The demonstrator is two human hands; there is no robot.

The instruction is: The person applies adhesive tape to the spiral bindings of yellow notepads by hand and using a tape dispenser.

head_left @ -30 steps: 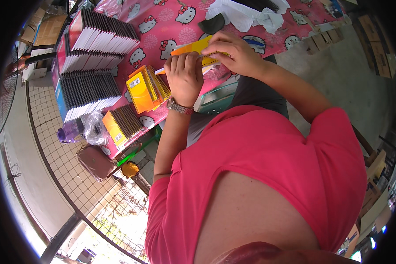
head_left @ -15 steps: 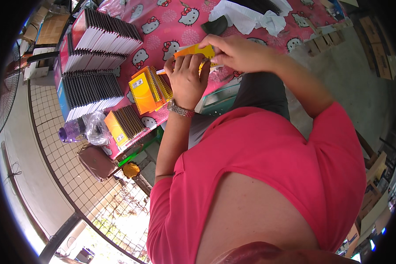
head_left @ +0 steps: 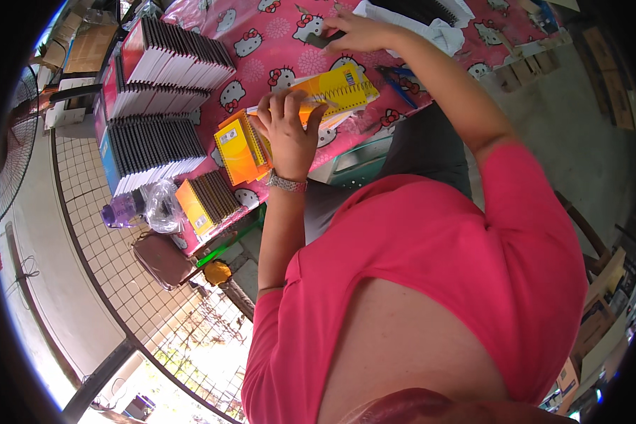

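Observation:
A yellow-orange notebook [head_left: 340,83] with a loose wire spiral along its lower edge lies on the pink patterned tablecloth, over some white pages. My left hand [head_left: 290,124], a metal-banded watch on its wrist, grips the notebook's left end with bent fingers. Farther off, my right hand [head_left: 360,33] reaches across the table, its fingers closed on a dark, flat piece [head_left: 324,38] whose kind I cannot make out. Blue-handled pliers [head_left: 403,90] lie to the right of the notebook. Beside my left hand sits a small stack of orange spiral notebooks [head_left: 242,147].
Tall rows of black-spiral notebooks [head_left: 152,148] fill the table's left side. Nearer are another orange notebook stack [head_left: 208,203], a purple bottle [head_left: 120,210], clear plastic [head_left: 164,205] and a brown bag [head_left: 164,260]. Crumpled white cloth [head_left: 438,35] lies at the back.
My right hand has left the notebook and moved away to the dark piece, which has shifted left. The notebook's spiral and the pliers now show. My left hand stays at the notebook.

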